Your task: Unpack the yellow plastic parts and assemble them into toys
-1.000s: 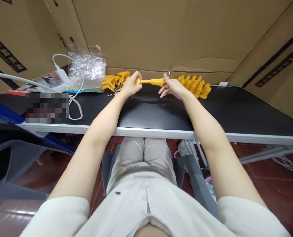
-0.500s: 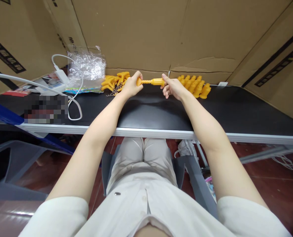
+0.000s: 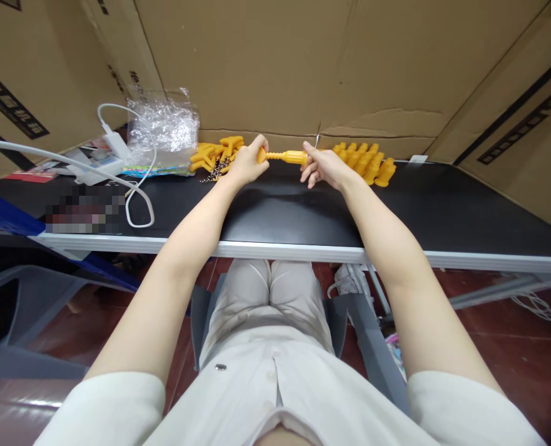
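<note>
Eyeing the black bench (image 3: 289, 217), bigger stuff first: over its middle, the right hand's (image 3: 325, 166) fingers were curled a moment ago, now loosely spread. The left hand's (image 3: 248, 163) pinch 1 yellow tool (image 3: 274, 157), also over the bench, sleeve (image 3: 295, 157) by the right thumb. Imo that's regripping between twists, so not finished.

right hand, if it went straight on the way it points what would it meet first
The right hand would probably first meet the yellow sleeve, which it seems to touch; beyond that, along the yellow twisted shaft, lies the left hand. Depth is unclear.
</note>
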`<control>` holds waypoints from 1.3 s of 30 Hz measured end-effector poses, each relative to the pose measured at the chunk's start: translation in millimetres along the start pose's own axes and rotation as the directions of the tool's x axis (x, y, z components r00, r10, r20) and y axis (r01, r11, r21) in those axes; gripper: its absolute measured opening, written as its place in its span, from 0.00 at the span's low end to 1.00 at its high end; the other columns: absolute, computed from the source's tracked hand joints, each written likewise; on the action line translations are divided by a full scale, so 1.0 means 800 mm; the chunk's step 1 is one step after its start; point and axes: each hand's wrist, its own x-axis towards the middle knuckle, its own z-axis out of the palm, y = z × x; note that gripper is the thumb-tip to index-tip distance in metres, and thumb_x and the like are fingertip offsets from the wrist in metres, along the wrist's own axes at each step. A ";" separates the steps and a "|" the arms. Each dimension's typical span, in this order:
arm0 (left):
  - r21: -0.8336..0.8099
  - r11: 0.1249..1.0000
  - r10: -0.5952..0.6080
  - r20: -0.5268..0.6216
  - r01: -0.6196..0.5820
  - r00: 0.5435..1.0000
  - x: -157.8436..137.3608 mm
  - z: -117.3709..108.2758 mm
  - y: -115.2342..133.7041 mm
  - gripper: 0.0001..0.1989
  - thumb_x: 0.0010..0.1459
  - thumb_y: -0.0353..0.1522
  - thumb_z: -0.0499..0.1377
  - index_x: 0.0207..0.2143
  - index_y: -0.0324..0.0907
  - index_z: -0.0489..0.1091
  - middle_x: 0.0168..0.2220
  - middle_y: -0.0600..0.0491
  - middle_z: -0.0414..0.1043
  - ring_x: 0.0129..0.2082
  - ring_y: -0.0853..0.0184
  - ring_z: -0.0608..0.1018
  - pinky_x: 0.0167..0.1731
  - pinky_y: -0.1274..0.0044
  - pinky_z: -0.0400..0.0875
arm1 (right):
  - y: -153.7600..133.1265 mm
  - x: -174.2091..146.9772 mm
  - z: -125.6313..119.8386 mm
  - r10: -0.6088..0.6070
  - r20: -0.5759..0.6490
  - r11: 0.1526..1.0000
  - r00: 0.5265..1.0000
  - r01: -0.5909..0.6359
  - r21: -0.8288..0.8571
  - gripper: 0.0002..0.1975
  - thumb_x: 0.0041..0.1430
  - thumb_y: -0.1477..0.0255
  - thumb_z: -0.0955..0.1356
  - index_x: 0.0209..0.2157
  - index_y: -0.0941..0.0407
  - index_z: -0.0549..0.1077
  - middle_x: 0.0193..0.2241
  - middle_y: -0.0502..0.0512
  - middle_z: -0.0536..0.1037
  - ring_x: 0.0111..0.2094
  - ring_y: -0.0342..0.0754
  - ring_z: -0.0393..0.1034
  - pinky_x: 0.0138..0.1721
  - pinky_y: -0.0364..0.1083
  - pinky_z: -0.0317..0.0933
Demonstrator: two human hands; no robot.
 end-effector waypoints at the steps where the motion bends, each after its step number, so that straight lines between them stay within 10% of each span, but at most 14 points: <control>1: -0.009 1.000 0.007 0.000 -0.007 1.000 0.000 0.000 0.001 0.16 0.51 0.22 0.62 0.41 0.46 0.68 0.33 0.53 0.73 0.43 0.58 0.82 0.53 0.65 0.73 | -0.001 0.001 0.003 0.030 -0.015 0.999 0.999 -0.030 -0.012 0.39 0.60 0.32 0.64 0.37 0.57 0.75 0.20 0.56 0.77 0.16 0.46 0.71 0.17 0.43 0.67; 9: -0.022 1.000 0.001 -0.004 -0.001 1.000 0.000 0.002 0.006 0.14 0.52 0.25 0.62 0.41 0.46 0.68 0.35 0.52 0.76 0.42 0.59 0.82 0.49 0.68 0.74 | -0.011 -0.006 -0.006 0.117 0.055 0.993 0.992 -0.117 0.000 0.46 0.58 0.28 0.60 0.48 0.57 0.78 0.33 0.62 0.84 0.22 0.49 0.77 0.20 0.45 0.71; 17: -0.062 0.998 0.005 -0.041 -0.008 0.999 -0.001 0.000 0.001 0.15 0.53 0.26 0.66 0.42 0.47 0.69 0.31 0.54 0.72 0.41 0.59 0.81 0.49 0.67 0.75 | -0.006 -0.017 -0.023 -0.045 0.153 0.999 0.987 0.042 0.025 0.34 0.63 0.64 0.78 0.68 0.50 0.70 0.63 0.63 0.76 0.45 0.52 0.84 0.46 0.52 0.82; 39: -0.018 1.000 -0.002 -0.054 0.001 0.999 -0.001 -0.002 0.005 0.14 0.53 0.30 0.70 0.38 0.47 0.68 0.31 0.54 0.74 0.37 0.61 0.80 0.42 0.70 0.73 | -0.004 -0.007 -0.009 -0.191 0.023 0.978 0.981 0.188 0.096 0.29 0.59 0.68 0.80 0.59 0.57 0.74 0.58 0.64 0.80 0.61 0.58 0.76 0.53 0.55 0.80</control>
